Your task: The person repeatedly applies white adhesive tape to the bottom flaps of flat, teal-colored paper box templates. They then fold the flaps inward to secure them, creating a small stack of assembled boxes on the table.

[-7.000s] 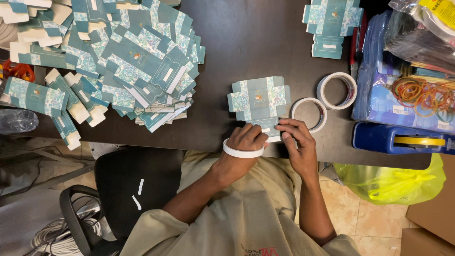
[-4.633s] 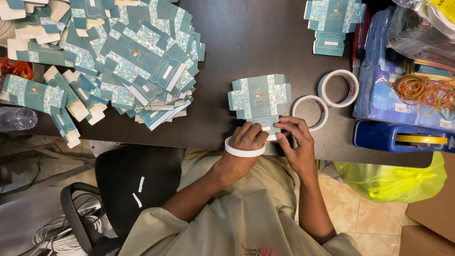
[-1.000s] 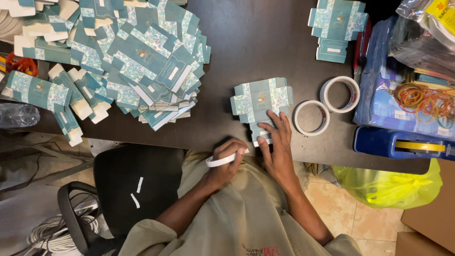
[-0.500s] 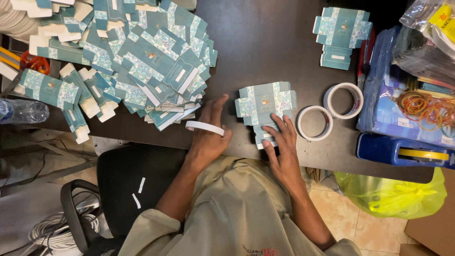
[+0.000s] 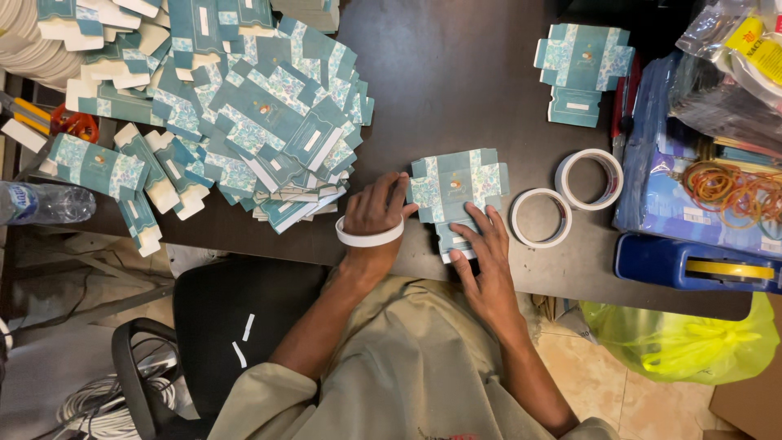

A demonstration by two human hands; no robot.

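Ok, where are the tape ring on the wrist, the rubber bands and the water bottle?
tape ring (image 5: pixel 369 239), head view, on its white band at the left wrist.
rubber bands (image 5: pixel 727 189), head view, middle of the orange tangle.
water bottle (image 5: pixel 45 204), head view, on its clear body.

packing workshop | heap of flat cartons (image 5: pixel 236 122) | tape rolls (image 5: pixel 540 217)

Left hand (image 5: pixel 376 210): now laid on the table beside the flat box stack (image 5: pixel 458 189), no longer at its near edge. Tape ring (image 5: pixel 369 236): carried along on the wrist. Right hand (image 5: pixel 484 259): shifted slightly, fingers spread.
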